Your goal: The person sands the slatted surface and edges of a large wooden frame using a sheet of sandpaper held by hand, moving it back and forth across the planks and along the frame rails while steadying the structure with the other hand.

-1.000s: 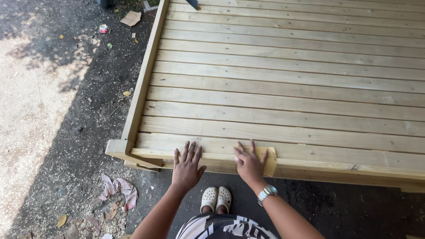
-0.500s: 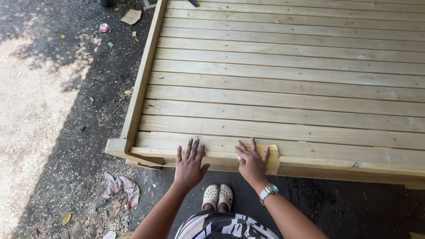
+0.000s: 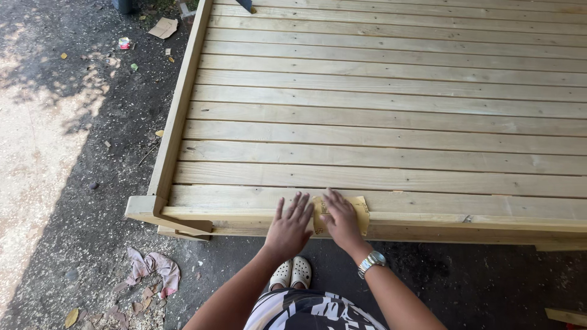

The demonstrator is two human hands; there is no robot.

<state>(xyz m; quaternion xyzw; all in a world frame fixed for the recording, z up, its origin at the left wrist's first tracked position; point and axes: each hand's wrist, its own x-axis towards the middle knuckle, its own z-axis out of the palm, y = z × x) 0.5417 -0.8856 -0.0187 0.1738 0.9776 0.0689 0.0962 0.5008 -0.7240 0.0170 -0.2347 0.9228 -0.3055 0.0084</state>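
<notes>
Outdoors, on dark gravel, a pale slatted wooden platform [image 3: 391, 110] fills the head view. Both hands lie flat, fingers spread: the right hand [image 3: 341, 221] presses a sheet of sandpaper [image 3: 359, 211] onto the near edge board, the left hand [image 3: 289, 227] just beside it. Most boards look untouched.

Bare forearms, no sleeves in view. Left hand [image 3: 288, 228] without rings or watch. Right hand [image 3: 342, 221] above metal-link wristwatch [image 3: 371, 262], silver with pale dial. Dark top [image 3: 315, 311] with white graphic print. Feet in off-white perforated clogs [image 3: 291, 273], close together.
</notes>
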